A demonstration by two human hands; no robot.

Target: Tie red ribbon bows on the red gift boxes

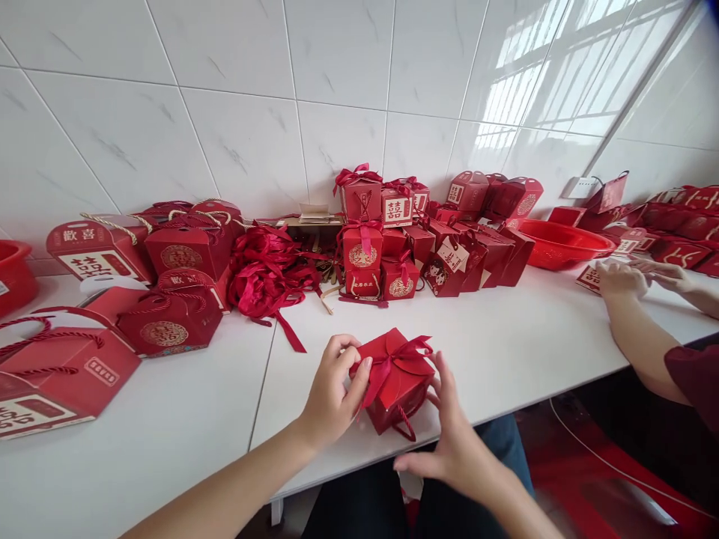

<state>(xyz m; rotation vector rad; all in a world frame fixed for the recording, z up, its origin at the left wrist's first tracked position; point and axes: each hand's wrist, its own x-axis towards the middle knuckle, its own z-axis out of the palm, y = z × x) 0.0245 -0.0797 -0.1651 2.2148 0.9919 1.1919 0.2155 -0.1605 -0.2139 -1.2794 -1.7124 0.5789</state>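
A small red gift box [400,389] with a petal-fold top and a red ribbon tied over it rests near the front edge of the white table [505,352]. My left hand [331,393] grips its left side, fingers curled onto the top and thumb against the ribbon. My right hand [454,442] is at the box's right side, fingers touching the ribbon end that hangs there.
Finished small red boxes [387,239] are stacked against the tiled wall. A heap of red ribbon [269,273] lies left of them. Larger red handled boxes [168,314] fill the left. A red basin [553,243] sits right, where another person's hands [634,281] work.
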